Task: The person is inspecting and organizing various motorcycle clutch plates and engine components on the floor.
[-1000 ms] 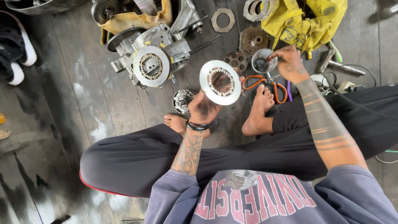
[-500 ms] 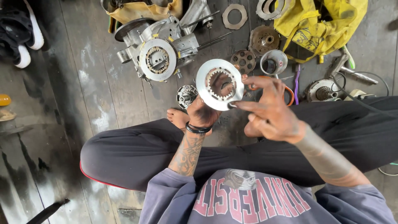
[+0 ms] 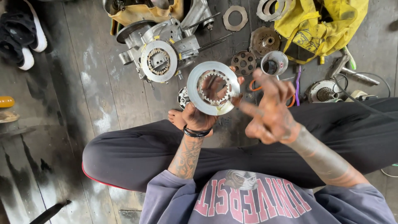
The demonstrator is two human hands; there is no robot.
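From the head camera, my left hand [image 3: 199, 118] pinches the toothed steel ring plate [image 3: 213, 87] by its lower rim, up over my crossed legs, near the engine case [image 3: 159, 58]. My right hand [image 3: 267, 110] holds nothing, fingers spread, forefinger touching the rim. I'd steady the plate and turn it slowly

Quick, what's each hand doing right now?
Left hand: closed on the metal ring plate.
Right hand: open, fingers spread, holding nothing, beside the plate.
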